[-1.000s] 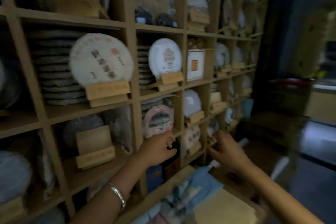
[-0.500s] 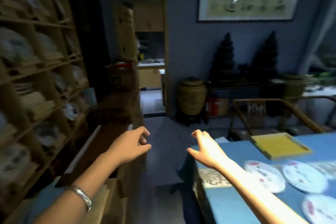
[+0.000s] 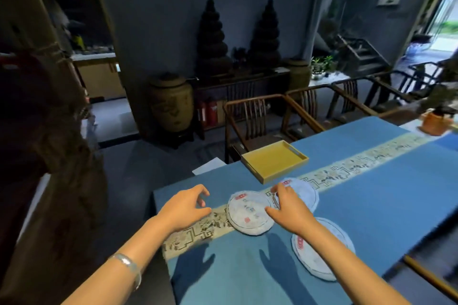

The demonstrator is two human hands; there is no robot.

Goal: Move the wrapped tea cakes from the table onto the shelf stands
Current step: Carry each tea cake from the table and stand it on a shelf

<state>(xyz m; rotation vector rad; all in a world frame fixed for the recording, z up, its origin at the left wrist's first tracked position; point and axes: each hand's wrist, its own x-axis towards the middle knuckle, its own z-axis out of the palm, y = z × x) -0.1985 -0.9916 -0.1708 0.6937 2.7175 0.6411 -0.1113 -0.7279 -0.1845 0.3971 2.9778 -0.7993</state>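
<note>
Head view: three tea cakes [image 3: 249,215] on table [image 3: 371,205]; left hand [image 3: 184,208], right hand [image 3: 287,208] grip released.

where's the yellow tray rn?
In the head view the yellow tray sits empty at the far left corner of the blue table, in front of a wooden chair, just beyond the farthest wrapped tea cake.

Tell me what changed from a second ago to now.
The view swung from the wooden shelf to the blue-clothed table. Both empty hands came down: the right hand reaches over the nearest round paper-wrapped tea cake, the left hand hovers beside it. Neither grips it yet. The cakes and yellow tray lie unmoved.
</note>
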